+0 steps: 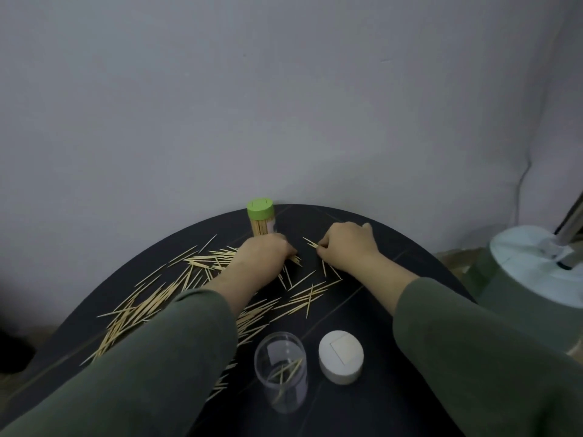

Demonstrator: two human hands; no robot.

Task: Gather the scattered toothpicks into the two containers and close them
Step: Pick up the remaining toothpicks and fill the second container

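Head view: left hand [263,252] curled, fingers down on a bunch of toothpicks [151,298] at table [394,389] centre. Right hand [347,246] pinches a few picks, tips pointing 10 o'clock. Loose picks run mostly 8-to-2 o'clock. Green-lidded container [261,220] upright at 12; open clear container [280,370] and white lid [340,356] at 6.

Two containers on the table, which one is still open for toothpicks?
The clear container nearest the person: it has no lid on, holds only a few toothpicks, and its white lid lies beside it. The far container is full and wears its green lid.
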